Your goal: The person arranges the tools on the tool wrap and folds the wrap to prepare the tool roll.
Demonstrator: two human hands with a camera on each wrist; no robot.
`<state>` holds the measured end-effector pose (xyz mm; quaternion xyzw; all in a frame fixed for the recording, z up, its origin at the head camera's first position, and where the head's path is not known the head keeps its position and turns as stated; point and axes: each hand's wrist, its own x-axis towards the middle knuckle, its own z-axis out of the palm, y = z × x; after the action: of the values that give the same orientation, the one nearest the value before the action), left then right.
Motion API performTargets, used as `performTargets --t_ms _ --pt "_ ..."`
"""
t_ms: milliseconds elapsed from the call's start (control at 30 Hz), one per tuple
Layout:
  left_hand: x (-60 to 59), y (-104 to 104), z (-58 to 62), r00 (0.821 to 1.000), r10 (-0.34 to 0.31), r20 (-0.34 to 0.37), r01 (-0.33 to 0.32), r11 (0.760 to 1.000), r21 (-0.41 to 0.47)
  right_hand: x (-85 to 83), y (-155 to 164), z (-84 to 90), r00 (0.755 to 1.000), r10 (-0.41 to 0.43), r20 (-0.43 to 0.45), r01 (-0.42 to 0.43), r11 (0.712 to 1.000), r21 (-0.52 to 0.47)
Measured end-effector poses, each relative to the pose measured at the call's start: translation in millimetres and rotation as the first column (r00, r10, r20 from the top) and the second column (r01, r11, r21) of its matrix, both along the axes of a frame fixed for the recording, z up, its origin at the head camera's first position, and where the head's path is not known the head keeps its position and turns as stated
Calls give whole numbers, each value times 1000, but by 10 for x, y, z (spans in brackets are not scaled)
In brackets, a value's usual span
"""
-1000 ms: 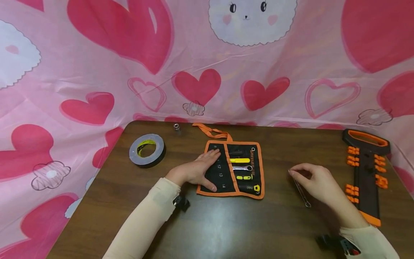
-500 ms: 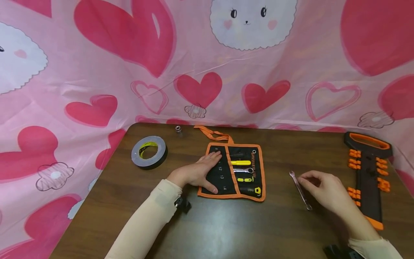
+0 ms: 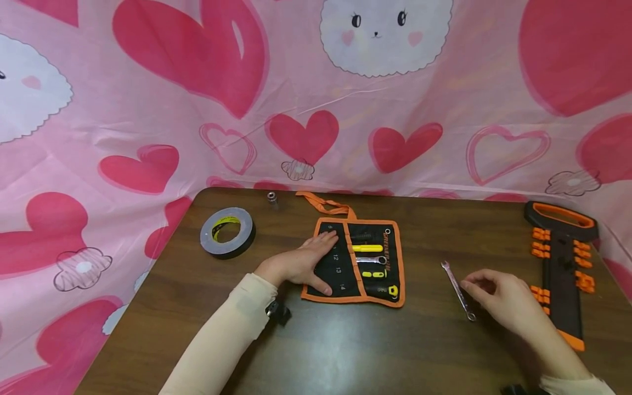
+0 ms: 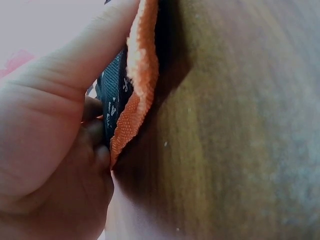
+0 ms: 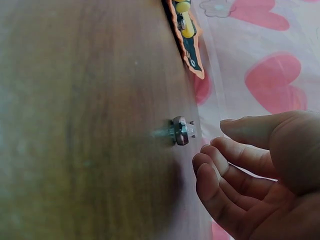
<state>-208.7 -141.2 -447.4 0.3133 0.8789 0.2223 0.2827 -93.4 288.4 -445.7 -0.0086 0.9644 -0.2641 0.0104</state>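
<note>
A black tool pouch with orange trim (image 3: 340, 299) lies unfolded on the table, with yellow-handled tools and a wrench in its pockets. My left hand (image 3: 303, 263) rests on the numbered left part of it, fingers spread. In the left wrist view the thumb lies along the pouch's orange edge (image 4: 142, 65). To the right of the pouch a small chrome combination wrench (image 3: 458, 291) lies on the table. Just right of that wrench hovers my right hand (image 3: 503, 299), holding nothing. Its fingers (image 5: 225, 190) are loosely bent, with thumb and fingertips apart in the right wrist view.
A grey tape roll (image 3: 247, 230) lies at the left, with a small metal socket (image 3: 272, 197) behind it. At the right is a black holder with orange clips (image 3: 563, 274). A pink heart-print cloth (image 3: 410, 99) hangs behind the table.
My right hand has let go of the wrench and drawn away to the right, leaving the wrench on the table. The left hand stays on the pouch.
</note>
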Motion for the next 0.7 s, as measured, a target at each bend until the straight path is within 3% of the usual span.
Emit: performTargets --t_ms 233,533,700 --pt "-39 -17 -113 1000 -2 3 2 1000 25 51 7 -23 1000 -4 26 4 1000 -10" --pt "21 18 -14 1000 -20 6 20 1000 3 97 1 -51 996 -5 94 5 1000 -2" --pt "10 11 6 1000 8 13 -9 1000 6 88 -30 -48 995 4 101 -4 1000 1"
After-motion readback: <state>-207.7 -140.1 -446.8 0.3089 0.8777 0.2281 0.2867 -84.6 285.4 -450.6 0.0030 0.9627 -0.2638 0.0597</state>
